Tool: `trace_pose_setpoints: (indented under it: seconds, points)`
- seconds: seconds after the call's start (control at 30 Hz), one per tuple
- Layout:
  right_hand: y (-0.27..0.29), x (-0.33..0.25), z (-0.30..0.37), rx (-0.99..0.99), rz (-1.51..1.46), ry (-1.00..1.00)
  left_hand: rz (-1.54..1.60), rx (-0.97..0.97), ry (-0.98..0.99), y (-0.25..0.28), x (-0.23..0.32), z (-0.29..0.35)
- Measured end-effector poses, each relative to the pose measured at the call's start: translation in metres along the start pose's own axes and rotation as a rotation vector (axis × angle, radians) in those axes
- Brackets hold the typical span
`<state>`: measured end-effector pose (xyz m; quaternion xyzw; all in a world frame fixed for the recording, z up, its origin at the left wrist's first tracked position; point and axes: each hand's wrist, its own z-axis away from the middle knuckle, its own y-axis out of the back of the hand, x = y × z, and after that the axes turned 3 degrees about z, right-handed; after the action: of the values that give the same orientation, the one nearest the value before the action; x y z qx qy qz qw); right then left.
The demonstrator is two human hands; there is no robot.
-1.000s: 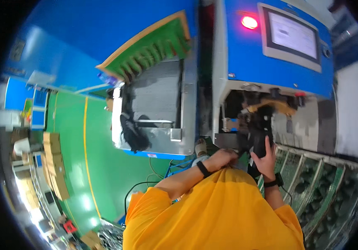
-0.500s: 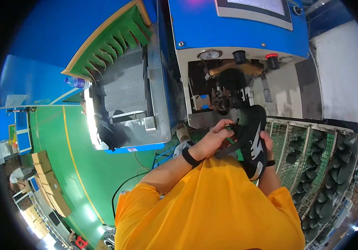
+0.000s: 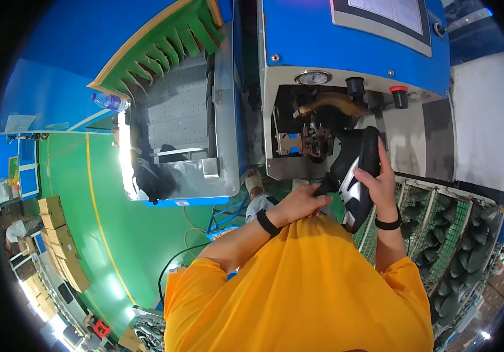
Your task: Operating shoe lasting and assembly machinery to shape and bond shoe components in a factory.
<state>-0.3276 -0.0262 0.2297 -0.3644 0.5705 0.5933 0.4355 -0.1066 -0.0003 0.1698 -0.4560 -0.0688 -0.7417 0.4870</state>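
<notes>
A black shoe [image 3: 353,170] with white and silver side panels is held upright before the opening of a blue and cream machine. My right hand [image 3: 380,183] grips it from the right, thumb across its side and fingers behind the sole. My left hand [image 3: 300,204] is closed at the shoe's left edge on a dark strip or flap [image 3: 326,186], which appears to be part of the shoe; its exact kind is hidden. The shoe's upper end is close to the machine's metal clamp mechanism [image 3: 316,141]; whether they touch I cannot tell.
A brown curved pad [image 3: 334,104] sits inside the machine's opening. To the left, a metal conveyor bed [image 3: 172,117] under a green strip curtain [image 3: 164,56] has another black shoe [image 3: 153,179] at its near end. At right stands a wire rack [image 3: 428,217] with dark shoe-shaped pieces.
The shoe has risen and moved closer to the machine's opening. My right hand has shifted up along it, and my left hand has moved lower, toward my body.
</notes>
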Motion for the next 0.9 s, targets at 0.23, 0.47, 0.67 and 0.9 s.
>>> trace_pose_setpoints:
  seconds: [0.23, 0.47, 0.67, 0.9]
  points:
    - [-0.042, -0.005, -0.030, 0.030, 0.754, 0.110, 0.362, 0.086, 0.071, 0.014, -0.021, -0.057]
    - [-0.046, 0.018, -0.029, 0.029, 0.816, 0.154, 0.467, 0.130, 0.049, 0.016, -0.051, -0.083]
    - [-0.022, -0.006, -0.030, -0.153, 0.562, 0.074, 0.391, 0.032, -0.110, 0.028, -0.032, -0.049]
    - [0.005, 0.041, 0.030, -0.224, -0.796, -0.607, -0.338, 0.146, -0.873, -0.003, 0.007, 0.009]
